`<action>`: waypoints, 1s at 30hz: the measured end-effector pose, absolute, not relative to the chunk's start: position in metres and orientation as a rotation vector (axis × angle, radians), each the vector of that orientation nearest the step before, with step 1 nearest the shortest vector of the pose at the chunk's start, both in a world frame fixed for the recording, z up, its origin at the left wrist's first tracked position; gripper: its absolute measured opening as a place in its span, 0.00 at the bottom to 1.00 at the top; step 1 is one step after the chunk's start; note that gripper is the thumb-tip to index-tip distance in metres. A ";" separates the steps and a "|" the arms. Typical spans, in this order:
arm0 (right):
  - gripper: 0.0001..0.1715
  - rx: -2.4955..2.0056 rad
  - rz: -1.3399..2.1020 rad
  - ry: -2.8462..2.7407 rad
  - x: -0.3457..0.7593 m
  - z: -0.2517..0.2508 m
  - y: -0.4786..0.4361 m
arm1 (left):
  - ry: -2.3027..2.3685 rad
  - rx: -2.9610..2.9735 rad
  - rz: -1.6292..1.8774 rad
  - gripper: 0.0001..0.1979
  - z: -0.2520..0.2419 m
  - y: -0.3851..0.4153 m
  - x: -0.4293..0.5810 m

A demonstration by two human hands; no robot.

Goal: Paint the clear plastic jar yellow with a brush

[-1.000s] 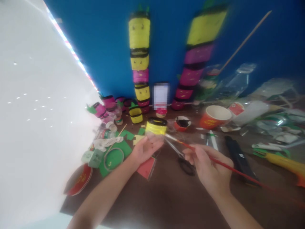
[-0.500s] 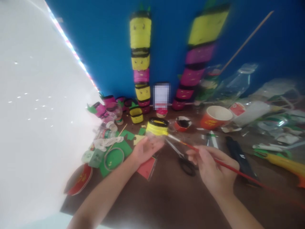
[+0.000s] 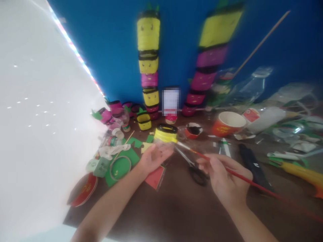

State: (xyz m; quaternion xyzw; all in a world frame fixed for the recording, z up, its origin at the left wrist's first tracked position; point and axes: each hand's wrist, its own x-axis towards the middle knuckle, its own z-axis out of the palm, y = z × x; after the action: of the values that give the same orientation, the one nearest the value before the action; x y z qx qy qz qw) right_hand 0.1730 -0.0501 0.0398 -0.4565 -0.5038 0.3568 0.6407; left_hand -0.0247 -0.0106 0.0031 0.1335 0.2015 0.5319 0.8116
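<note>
My left hand (image 3: 156, 157), palm turned up, supports a small cut plastic bottle cup (image 3: 164, 135) from below. The cup has a black rim, a yellow painted band and a clear lower part. In my right hand (image 3: 224, 174) is a thin paintbrush (image 3: 199, 154) with a red handle, held like a pen. Its pale bristle end meets the yellow band low on the cup's right side. Under the brush lie scissors (image 3: 196, 174) with black handles. How my left fingertips sit under the cup is partly hidden.
Behind stand two stacks of yellow and pink cups (image 3: 148, 35) against a blue wall. A paint-stained red paper cup (image 3: 193, 131), a tall paper cup (image 3: 228, 124) and plastic bottles (image 3: 254, 85) are right. Green sheets (image 3: 128, 158), a tape roll (image 3: 121, 168) and a red bowl (image 3: 84, 191) lie left.
The cup has tilted slightly and its dark opening looks narrower. The brush tip stays at its lower right side, and both hands have barely moved.
</note>
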 end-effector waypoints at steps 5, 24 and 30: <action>0.08 -1.038 0.886 -1.101 0.165 0.043 -0.053 | 0.420 0.358 1.125 0.12 0.004 -0.012 -0.024; 0.06 -0.895 0.992 -1.221 0.183 0.032 -0.046 | 0.408 0.117 1.025 0.23 0.012 -0.010 -0.026; 0.05 -0.945 0.957 -1.288 0.181 0.035 -0.045 | 0.441 0.181 0.981 0.23 0.008 -0.011 -0.028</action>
State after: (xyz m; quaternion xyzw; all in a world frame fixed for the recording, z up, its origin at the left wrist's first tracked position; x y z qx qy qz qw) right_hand 0.1807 -0.0449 0.0352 -0.4073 -0.5548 0.4121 0.5971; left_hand -0.0279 -0.0108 0.0083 0.0861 0.2095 0.4667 0.8549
